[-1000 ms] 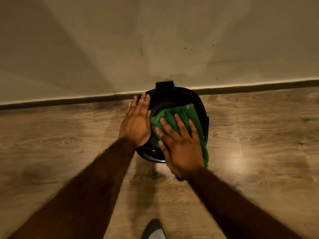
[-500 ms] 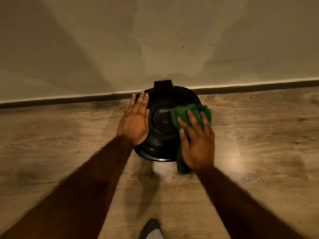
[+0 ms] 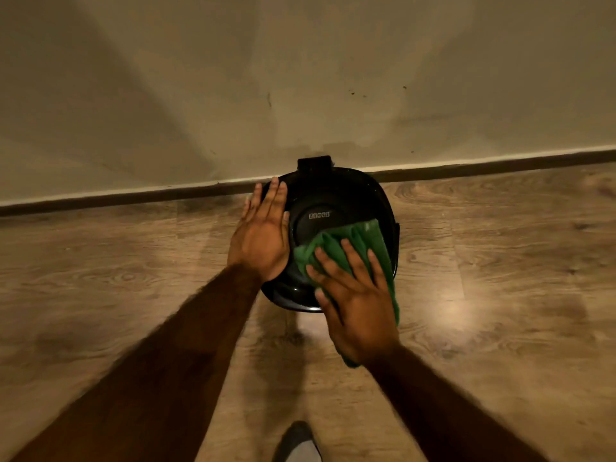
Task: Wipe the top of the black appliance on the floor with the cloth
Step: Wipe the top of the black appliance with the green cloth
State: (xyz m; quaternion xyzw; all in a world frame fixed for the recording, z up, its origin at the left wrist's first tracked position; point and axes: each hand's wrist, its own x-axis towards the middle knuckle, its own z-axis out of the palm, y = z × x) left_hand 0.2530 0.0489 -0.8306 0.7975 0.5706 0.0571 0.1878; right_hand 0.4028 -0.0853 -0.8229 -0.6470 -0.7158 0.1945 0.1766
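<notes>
A round black appliance stands on the wooden floor against the wall, with a small white label on its lid. My left hand lies flat on its left side, fingers straight and together, holding nothing. My right hand presses a green cloth onto the front right part of the lid, fingers spread over it. The cloth drapes over the appliance's right edge and hangs down beside my wrist. The front right of the lid is hidden under cloth and hand.
A beige wall with a dark skirting board runs just behind the appliance. Wood-pattern floor spreads to both sides. The toe of my grey shoe shows at the bottom edge.
My right hand slid the cloth from the lid's middle to its right edge, then back toward the front middle. My left hand stayed on the appliance's left side.
</notes>
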